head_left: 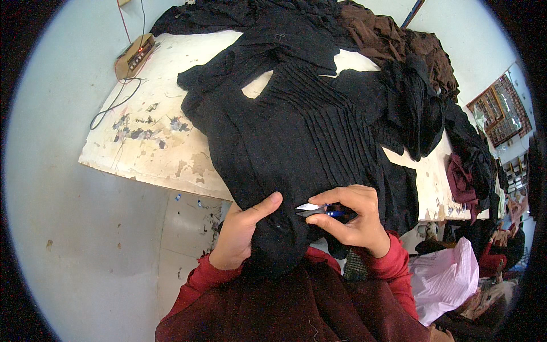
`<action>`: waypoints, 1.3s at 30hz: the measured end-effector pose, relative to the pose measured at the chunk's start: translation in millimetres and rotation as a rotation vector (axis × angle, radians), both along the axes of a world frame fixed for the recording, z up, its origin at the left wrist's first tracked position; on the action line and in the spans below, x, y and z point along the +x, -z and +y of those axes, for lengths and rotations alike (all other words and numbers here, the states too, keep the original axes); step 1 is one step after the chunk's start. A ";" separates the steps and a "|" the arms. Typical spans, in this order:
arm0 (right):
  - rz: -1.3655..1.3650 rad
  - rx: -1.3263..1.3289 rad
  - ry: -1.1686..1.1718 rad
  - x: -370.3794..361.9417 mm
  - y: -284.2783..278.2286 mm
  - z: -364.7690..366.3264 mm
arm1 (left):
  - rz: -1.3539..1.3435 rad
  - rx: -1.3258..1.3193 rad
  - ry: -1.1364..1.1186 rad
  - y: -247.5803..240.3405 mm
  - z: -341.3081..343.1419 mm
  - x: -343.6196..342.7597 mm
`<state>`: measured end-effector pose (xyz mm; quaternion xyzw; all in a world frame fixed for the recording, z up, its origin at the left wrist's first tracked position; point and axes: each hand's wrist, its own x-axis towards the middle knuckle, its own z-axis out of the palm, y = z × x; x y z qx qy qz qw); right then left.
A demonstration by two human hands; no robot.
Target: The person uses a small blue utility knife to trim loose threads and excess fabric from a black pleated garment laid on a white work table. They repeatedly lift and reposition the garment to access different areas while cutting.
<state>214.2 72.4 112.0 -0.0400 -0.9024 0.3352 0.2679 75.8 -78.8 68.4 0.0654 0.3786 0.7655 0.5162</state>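
A black pleated garment (285, 137) is spread over the near edge of the table and hangs down toward me. My left hand (243, 228) grips its lower edge, thumb on top and the other fingers hidden beneath the cloth. In my right hand (356, 219) is a pair of thread snips (313, 209) with blue handles, pinched between thumb and fingers. The blades point left over the black cloth, a short way from my left thumb. Whether they touch the fabric I cannot tell.
The worn white table (165, 154) carries more black garments (407, 102) and a brown cloth heap (376, 34). A power strip (135, 57) with a cable lies at the far left. Maroon cloth (461, 179) hangs off the right edge. Beyond it is a pink cloth (447, 279).
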 end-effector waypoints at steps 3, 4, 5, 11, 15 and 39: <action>-0.002 -0.023 0.013 2.0 4.5 0.7 | 0.034 -0.005 0.001 -0.5 1.5 0.6; 0.000 -0.020 0.014 2.1 4.9 1.0 | 0.044 -0.006 0.004 -0.3 2.3 1.0; 0.002 -0.017 0.015 2.2 4.0 0.7 | 0.025 0.007 0.014 -0.5 2.7 1.6; 0.055 -0.054 0.004 -0.7 10.6 -0.4 | -0.035 0.025 0.055 4.6 5.4 3.6; 0.018 -0.097 0.023 -1.2 10.9 -3.8 | -0.068 0.033 0.087 3.5 5.7 3.4; -0.047 0.007 0.015 2.9 -4.4 -3.8 | -0.120 0.065 0.005 -6.0 -7.5 -2.7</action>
